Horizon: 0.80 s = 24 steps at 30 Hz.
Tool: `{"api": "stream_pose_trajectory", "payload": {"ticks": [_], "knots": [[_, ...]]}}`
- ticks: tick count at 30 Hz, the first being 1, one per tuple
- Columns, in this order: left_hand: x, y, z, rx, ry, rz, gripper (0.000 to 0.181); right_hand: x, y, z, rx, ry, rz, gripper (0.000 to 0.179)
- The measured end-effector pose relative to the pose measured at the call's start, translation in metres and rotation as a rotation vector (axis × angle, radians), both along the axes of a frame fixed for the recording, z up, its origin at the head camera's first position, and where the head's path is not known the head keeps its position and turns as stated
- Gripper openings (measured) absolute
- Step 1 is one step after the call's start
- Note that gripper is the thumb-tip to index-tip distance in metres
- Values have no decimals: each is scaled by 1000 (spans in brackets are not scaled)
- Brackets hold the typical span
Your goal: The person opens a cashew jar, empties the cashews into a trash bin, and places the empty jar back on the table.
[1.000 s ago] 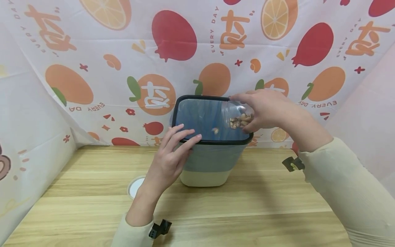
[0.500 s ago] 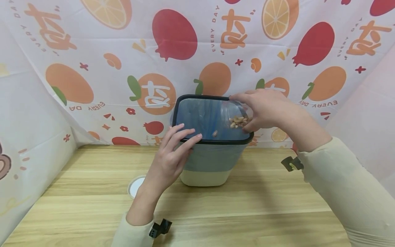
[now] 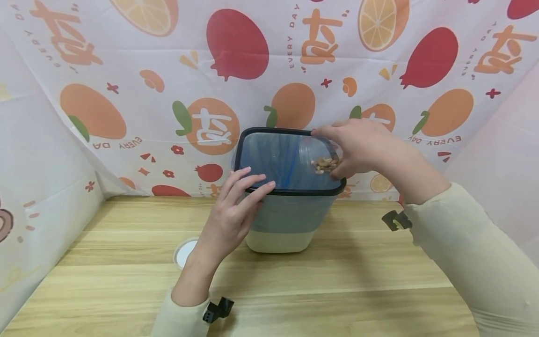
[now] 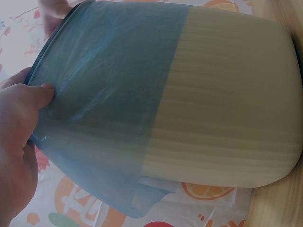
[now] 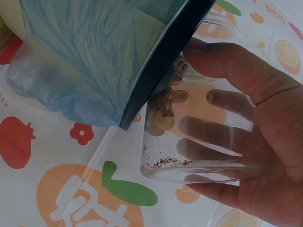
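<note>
A cream trash can (image 3: 279,242) stands upright on the table, lined with a translucent blue bag (image 3: 290,215) folded over its black rim (image 3: 301,192). My left hand (image 3: 227,217) grips the near left of this rim, fingers over the inside and thumb (image 4: 45,94) pressed on the bag outside. A clear jar (image 3: 309,150) lies tipped on its side over the can's right part, mouth facing left. Around its base curls my right hand (image 3: 364,147). Several nuts (image 3: 325,164) rest along the jar's lower wall, with dark crumbs (image 5: 168,162) near its bottom in the right wrist view.
On the wooden table (image 3: 126,281), a round white lid-like disc (image 3: 184,252) is partly hidden by my left forearm. A fruit-print cloth (image 3: 252,103) hangs close behind the can, and a white cloth (image 3: 46,187) flanks the left side.
A nut seen falling in front of the jar's mouth is gone from sight. Fewer nuts show in the jar. Both hands keep nearly the same places.
</note>
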<state>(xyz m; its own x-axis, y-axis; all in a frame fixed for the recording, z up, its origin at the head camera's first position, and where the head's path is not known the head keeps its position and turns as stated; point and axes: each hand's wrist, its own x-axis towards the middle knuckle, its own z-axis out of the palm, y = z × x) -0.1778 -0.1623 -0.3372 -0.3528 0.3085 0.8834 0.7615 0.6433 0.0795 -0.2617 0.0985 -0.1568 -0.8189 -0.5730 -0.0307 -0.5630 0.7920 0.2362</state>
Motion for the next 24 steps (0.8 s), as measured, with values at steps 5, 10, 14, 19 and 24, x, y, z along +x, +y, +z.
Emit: {"api": "stream_pose_trajectory", "payload": {"ticks": [5, 10, 14, 19, 24], "knots": [[0, -1, 0, 1, -1, 1, 52, 0, -4, 1, 16, -3, 3, 96], [0, -1, 1, 1, -3, 2, 52, -1, -6, 2, 27, -15, -3, 96], [0, -1, 1, -1, -7, 5, 52, -1, -7, 3, 39, -14, -3, 95], [0, -1, 1, -1, -3, 4, 50, -1, -9, 3, 44, -7, 11, 93], [0, -1, 1, 2, 0, -2, 50, -1, -13, 3, 61, -12, 5, 91]]}}
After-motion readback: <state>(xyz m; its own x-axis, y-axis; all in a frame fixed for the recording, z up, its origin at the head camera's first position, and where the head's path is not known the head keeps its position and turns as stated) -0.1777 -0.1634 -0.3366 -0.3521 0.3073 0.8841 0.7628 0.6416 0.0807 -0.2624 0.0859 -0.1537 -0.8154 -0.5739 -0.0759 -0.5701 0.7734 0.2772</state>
